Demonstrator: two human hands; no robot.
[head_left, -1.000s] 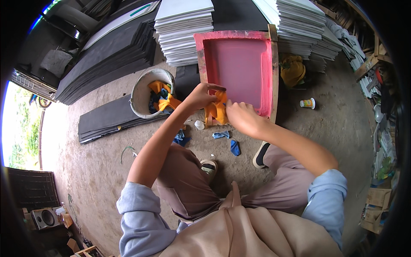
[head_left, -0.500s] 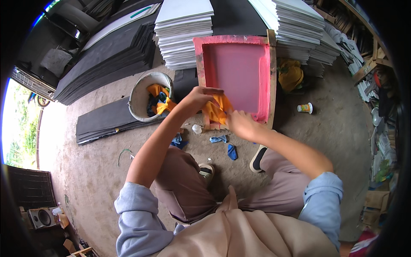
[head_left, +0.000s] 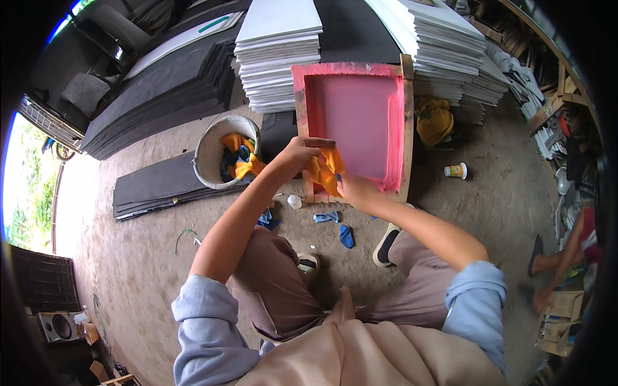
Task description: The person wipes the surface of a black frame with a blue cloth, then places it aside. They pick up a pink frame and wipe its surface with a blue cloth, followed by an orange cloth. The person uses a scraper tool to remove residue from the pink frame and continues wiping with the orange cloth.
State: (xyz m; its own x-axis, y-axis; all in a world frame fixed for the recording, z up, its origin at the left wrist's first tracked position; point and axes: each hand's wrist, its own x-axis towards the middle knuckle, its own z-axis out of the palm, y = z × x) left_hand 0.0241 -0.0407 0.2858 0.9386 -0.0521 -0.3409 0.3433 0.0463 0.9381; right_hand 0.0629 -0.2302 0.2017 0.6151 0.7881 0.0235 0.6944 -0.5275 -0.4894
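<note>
An orange cloth [head_left: 324, 171] is bunched between my two hands over the lower left corner of a silk-screen frame [head_left: 407, 128]. My left hand [head_left: 301, 153] grips the cloth's upper end, its fingers pointing right. My right hand [head_left: 358, 193] is closed on the lower end, near a small dark blue patch. The frame has a wooden edge with pink smears around a pinkish mesh, and it leans up away from me. Left of my left hand stands a pale bucket [head_left: 205, 147] with orange and dark blue rags [head_left: 243, 161] inside.
Blue scraps [head_left: 347, 237] and a small white container [head_left: 294, 202] lie on the floor before my feet. Stacks of white sheets [head_left: 277, 71] and black sheets [head_left: 174, 90] stand behind. A paper cup [head_left: 456, 171] lies at right. Another person's leg [head_left: 559, 260] shows at the right edge.
My hands have shifted the orange cloth slightly, its lower end now twisted more narrowly. Another person has come into view at the right edge. The whole view has moved a little.
</note>
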